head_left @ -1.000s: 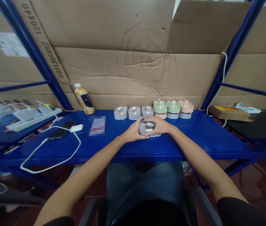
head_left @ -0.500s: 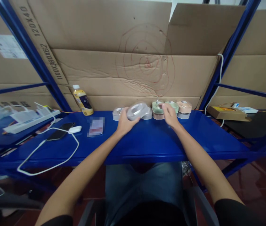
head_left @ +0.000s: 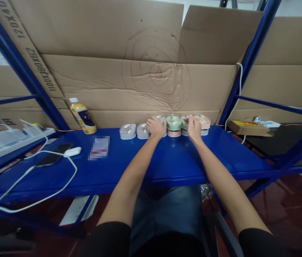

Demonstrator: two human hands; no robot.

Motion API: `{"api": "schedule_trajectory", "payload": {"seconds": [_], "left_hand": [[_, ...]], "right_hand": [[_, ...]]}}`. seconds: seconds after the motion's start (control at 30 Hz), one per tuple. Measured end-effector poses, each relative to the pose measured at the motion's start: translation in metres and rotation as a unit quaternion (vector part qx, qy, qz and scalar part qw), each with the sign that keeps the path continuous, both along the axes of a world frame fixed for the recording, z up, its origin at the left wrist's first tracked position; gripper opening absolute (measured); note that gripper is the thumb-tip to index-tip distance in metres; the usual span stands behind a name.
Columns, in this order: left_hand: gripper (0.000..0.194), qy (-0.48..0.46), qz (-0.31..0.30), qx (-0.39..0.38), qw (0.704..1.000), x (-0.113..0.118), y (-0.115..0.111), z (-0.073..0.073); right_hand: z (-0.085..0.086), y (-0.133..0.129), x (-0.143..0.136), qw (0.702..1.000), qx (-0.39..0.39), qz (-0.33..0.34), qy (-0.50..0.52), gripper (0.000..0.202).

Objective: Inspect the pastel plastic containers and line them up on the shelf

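My left hand (head_left: 156,127) is on a grey container with a clear lid (head_left: 161,118), its fingers curled round the near left side and hiding most of it. Left of that hand stand two more grey lidded containers, a partly covered one (head_left: 141,131) and one in full sight (head_left: 128,131). Between my hands, a green container (head_left: 174,122) is stacked on a pink one (head_left: 174,133). My right hand (head_left: 194,128) is closed in front of another green container (head_left: 184,125) and a peach container (head_left: 204,122). Whatever its fingers hold, if anything, is hidden.
A yellow drink bottle (head_left: 83,117) stands against the cardboard back wall (head_left: 94,78). On the blue shelf (head_left: 172,160) lie a blurred packet (head_left: 99,148), a dark phone (head_left: 54,154) and a white cable (head_left: 72,178). Blue posts rise at both sides.
My left hand has moved right, and the grey container it held tilted in the air is now down in the row. The right hand remains by the green and peach containers. The view has shifted right.
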State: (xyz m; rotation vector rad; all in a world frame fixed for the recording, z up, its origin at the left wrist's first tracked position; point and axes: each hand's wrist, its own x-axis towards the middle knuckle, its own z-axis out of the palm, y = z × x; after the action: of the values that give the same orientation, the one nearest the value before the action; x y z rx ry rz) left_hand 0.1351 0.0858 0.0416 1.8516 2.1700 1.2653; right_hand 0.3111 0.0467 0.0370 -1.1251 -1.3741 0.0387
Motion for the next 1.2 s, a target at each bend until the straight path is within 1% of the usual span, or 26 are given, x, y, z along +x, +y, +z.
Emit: {"api": "schedule_trajectory", "payload": {"seconds": [0.1,0.2,0.3,0.37,0.4,0.47,0.57,0.63,0.73,0.8,0.9,0.97,1.03,1.07,1.1,1.13,1.17,1.2], "left_hand": [[0.062,0.004,-0.042,-0.013,0.999,-0.008,-0.001,0.002],[0.056,0.018,-0.077,-0.018,0.997,-0.034,-0.002,0.008],[0.045,0.025,-0.052,-0.016,0.998,-0.074,-0.004,0.013],[0.044,0.032,-0.018,-0.025,0.999,-0.103,-0.004,0.012],[0.045,0.056,0.011,-0.049,0.997,-0.117,-0.004,0.01],[0.05,0.099,0.044,-0.091,0.99,-0.141,-0.002,0.003],[0.06,0.111,0.065,-0.157,0.979,-0.164,0.002,-0.011],[0.067,0.106,0.062,-0.182,0.976,-0.172,0.004,-0.018],[0.071,0.103,0.054,-0.179,0.977,-0.175,0.002,-0.021],[0.07,0.095,0.061,-0.174,0.978,-0.175,-0.003,-0.019],[0.07,0.068,0.08,-0.166,0.98,-0.176,-0.017,-0.01],[0.071,0.053,0.083,-0.132,0.986,-0.178,-0.032,-0.003],[0.073,0.047,0.05,-0.066,0.995,-0.18,-0.049,0.004],[0.074,0.049,0.013,-0.028,0.998,-0.179,-0.058,0.006],[0.075,0.055,-0.041,0.005,0.998,-0.176,-0.067,0.007],[0.075,0.065,-0.108,0.029,0.992,-0.173,-0.075,0.007],[0.075,0.078,-0.188,0.041,0.978,-0.167,-0.082,0.006],[0.075,0.092,-0.268,0.042,0.958,-0.161,-0.088,0.003]], "right_hand": [[0.002,-0.003,-0.002,1.0,-0.003,0.003,-0.008,0.066],[0.003,-0.005,-0.003,1.0,-0.005,0.009,-0.003,0.066],[0.001,-0.005,-0.003,1.0,-0.004,0.013,0.004,0.065],[-0.001,-0.004,-0.003,1.0,-0.003,0.016,0.01,0.064],[-0.002,-0.003,-0.004,1.0,-0.004,0.017,0.011,0.064],[-0.004,-0.002,-0.004,1.0,-0.01,0.018,0.009,0.063],[-0.006,0.0,-0.005,1.0,-0.023,0.021,0.0,0.064],[-0.007,0.0,-0.005,0.999,-0.033,0.026,-0.006,0.064],[-0.007,0.0,-0.004,0.999,-0.039,0.027,-0.007,0.063],[-0.007,0.0,-0.004,0.999,-0.037,0.025,0.0,0.062],[-0.005,-0.004,-0.004,0.999,-0.033,0.031,0.001,0.06],[-0.002,-0.008,-0.007,0.999,-0.031,0.041,-0.01,0.056],[0.001,-0.015,-0.012,0.997,-0.031,0.062,-0.024,0.05],[0.002,-0.018,-0.016,0.996,-0.031,0.08,-0.034,0.047],[0.003,-0.022,-0.02,0.993,-0.031,0.105,-0.05,0.044],[0.002,-0.026,-0.024,0.987,-0.032,0.137,-0.072,0.043],[0.001,-0.029,-0.028,0.979,-0.036,0.174,-0.101,0.048],[-0.001,-0.032,-0.033,0.967,-0.042,0.212,-0.134,0.058]]}}
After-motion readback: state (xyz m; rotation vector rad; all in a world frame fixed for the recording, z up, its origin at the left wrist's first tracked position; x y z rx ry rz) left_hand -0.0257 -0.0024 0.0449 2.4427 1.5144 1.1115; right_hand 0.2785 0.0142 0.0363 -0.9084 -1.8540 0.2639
